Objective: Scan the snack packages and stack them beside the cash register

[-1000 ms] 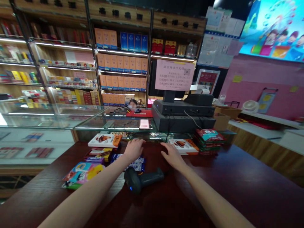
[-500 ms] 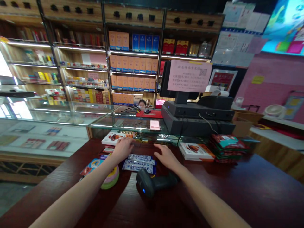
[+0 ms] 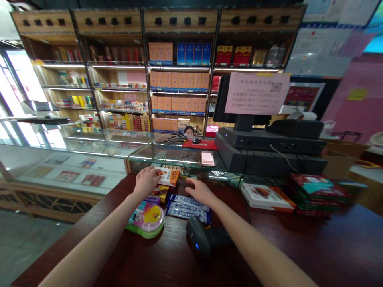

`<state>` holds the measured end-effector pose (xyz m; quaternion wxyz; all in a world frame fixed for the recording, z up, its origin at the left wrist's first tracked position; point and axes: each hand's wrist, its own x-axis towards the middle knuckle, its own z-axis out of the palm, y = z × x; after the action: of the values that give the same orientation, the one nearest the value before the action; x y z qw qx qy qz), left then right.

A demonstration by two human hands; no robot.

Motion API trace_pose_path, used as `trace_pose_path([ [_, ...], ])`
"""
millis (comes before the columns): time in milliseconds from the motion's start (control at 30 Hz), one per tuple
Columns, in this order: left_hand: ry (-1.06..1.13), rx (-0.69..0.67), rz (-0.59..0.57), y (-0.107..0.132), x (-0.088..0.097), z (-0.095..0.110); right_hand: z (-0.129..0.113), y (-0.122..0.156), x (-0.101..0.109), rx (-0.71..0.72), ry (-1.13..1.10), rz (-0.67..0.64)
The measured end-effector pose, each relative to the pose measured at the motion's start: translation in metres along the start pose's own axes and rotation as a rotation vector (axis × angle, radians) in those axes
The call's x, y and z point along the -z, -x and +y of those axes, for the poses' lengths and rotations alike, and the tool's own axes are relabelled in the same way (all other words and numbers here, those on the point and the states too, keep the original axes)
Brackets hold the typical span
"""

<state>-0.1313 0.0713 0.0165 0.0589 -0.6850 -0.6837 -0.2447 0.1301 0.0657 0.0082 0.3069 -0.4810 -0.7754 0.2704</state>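
Observation:
My left hand is closed over the left end of a white and orange chocolate box at the counter's far side; its thumb is hidden. Below that box lies a yellow and brown pack. My right hand is empty, its fingers stretched out above the blue and white sachets. Under my right forearm sits a dark handheld barcode scanner with a blue light. A pink and green round-edged case with a yellow duck lies beside my left forearm.
Another white and orange box and a stack of red and green packets are at the right. Behind them stands a black cash register with a pink notice. A glass display counter runs along the far side.
My left hand has moved left onto the box's end, and the box looks turned, showing more of its orange part. My right hand has shifted slightly left. The view has swung left.

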Motion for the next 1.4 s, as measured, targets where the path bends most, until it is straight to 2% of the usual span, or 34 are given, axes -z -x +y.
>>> trace_pose_path([
  [133, -0.003, 0.083, 0.014, -0.003, -0.002, -0.018, -0.002, -0.012, -0.013, 0.004, -0.059, -0.015],
  [333, 0.034, 0.264, -0.051, -0.004, -0.002, -0.033, -0.002, -0.023, -0.026, -0.013, -0.109, -0.02],
  [467, 0.091, 0.315, -0.081, -0.006, -0.005, -0.042, -0.003, -0.029, -0.032, -0.053, -0.171, -0.017],
  [667, 0.165, 0.304, -0.069, -0.006, -0.01, -0.053, 0.001, -0.039, -0.044, 0.009, -0.268, -0.024],
  [833, 0.208, 0.293, -0.06, -0.005, -0.013, -0.056, -0.001, -0.043, -0.051, -0.037, -0.284, -0.038],
  [1133, 0.251, 0.301, -0.07, -0.002, -0.013, -0.054, -0.011, -0.037, -0.048, -0.048, -0.326, -0.056],
  [1400, 0.272, 0.267, -0.02, 0.003, -0.005, -0.051, -0.01, -0.029, -0.048, -0.049, -0.402, -0.05],
])
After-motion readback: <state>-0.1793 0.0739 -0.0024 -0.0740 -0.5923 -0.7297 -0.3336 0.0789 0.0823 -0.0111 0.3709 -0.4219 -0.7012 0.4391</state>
